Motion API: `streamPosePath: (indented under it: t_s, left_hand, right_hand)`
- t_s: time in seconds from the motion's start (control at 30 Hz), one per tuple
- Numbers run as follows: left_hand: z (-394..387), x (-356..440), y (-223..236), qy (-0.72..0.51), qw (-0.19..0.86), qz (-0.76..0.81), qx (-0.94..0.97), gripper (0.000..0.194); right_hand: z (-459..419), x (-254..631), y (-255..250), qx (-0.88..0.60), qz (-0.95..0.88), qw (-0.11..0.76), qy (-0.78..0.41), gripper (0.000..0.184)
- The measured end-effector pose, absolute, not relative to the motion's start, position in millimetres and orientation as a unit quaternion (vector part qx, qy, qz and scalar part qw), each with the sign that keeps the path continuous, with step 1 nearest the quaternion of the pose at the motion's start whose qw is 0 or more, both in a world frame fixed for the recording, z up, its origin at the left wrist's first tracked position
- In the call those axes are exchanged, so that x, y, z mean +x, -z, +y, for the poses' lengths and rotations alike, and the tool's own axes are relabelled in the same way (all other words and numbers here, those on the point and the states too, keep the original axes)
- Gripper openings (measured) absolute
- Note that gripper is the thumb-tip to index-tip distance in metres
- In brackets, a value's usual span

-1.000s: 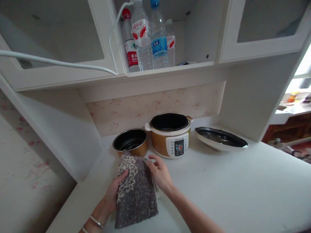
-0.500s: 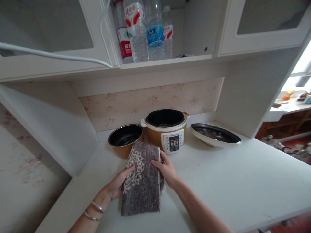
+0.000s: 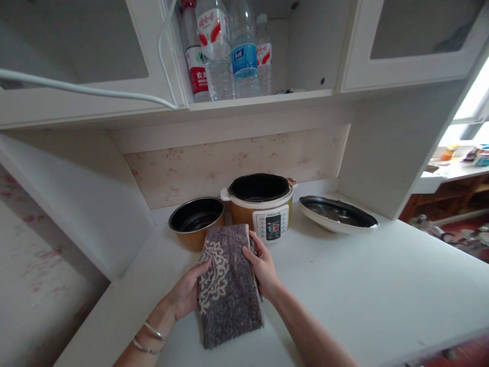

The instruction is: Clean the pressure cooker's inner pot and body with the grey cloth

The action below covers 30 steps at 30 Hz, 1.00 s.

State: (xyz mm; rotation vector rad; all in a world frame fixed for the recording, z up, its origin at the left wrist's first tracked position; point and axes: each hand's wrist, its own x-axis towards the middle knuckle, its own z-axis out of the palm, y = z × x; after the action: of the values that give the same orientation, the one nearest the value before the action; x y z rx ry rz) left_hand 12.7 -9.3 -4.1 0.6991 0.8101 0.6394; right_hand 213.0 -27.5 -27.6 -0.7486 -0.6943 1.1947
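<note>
Between my two hands I hold a folded grey-brown towel (image 3: 237,290) with a cream lace-like pattern. My left hand (image 3: 187,289) grips its left edge, thumb on the front face and the other fingers hidden behind. On the right edge, near the top, my right hand (image 3: 263,267) pinches the cloth. Just beyond the towel stands a multicooker (image 3: 239,213) with its dark inner pot (image 3: 260,187) showing and a control panel on the front. Left of it sits a loose inner pot (image 3: 191,237), black inside and gold outside, partly covered by the towel.
A lid (image 3: 336,214) lies upturned on the white counter (image 3: 344,285), right of the cooker. Several plastic bottles (image 3: 244,61) stand on the open cabinet shelf above. A white cable (image 3: 87,88) hangs across the upper left. Side panels bound the niche on both sides.
The towel's lower end has swung a little to the right and turned. Both hands keep hold of it, the right hand slightly shifted. The cooker, pot and lid stay put.
</note>
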Motion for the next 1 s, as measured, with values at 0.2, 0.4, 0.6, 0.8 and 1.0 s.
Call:
streamPosePath:
  t_s: [0.2,0.4,0.6,0.8,1.0]
  left_hand:
    - [-3.4,30.5,-1.0,-0.295,0.766,0.423,0.383,0.049]
    - [30.5,28.3,-91.3,-0.385,0.659,0.496,0.415,0.043]
    - [86.2,79.5,-190.4,-0.502,0.584,0.388,0.507,0.024]
    - [159.8,183.1,-225.7,-0.525,0.5,0.274,0.632,0.027]
    - [186.4,250.2,-194.0,-0.356,0.548,0.283,0.702,0.028]
  right_hand:
    - [-24.8,233.3,26.9,-0.355,-0.378,0.634,-0.573,0.063]
    - [-21.6,300.7,35.7,-0.439,-0.411,0.529,-0.599,0.058]
    - [-25.6,317.9,63.6,-0.457,-0.413,0.507,-0.604,0.056]
    - [-27.0,311.4,76.6,-0.48,-0.46,0.477,-0.574,0.058]
    - [-27.7,315.4,87.0,-0.487,-0.54,0.44,-0.527,0.057]
